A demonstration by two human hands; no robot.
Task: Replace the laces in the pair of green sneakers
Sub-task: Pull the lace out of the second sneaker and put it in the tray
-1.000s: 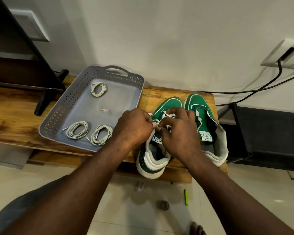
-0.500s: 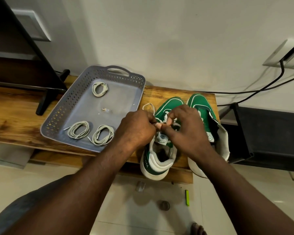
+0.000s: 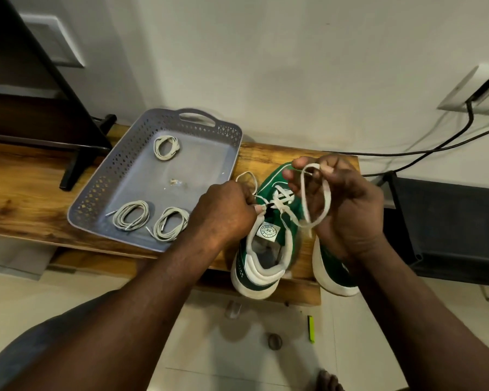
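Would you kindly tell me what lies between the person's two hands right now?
In the head view, the white lace runs from the left hand to the right hand, over the green sneaker beside the tray.

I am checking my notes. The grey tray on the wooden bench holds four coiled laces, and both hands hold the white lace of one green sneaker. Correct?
Not fully. The head view shows three coiled laces in the grey tray, not four. The tray is on the wooden bench, and the left hand and right hand hold the white lace of one green sneaker.
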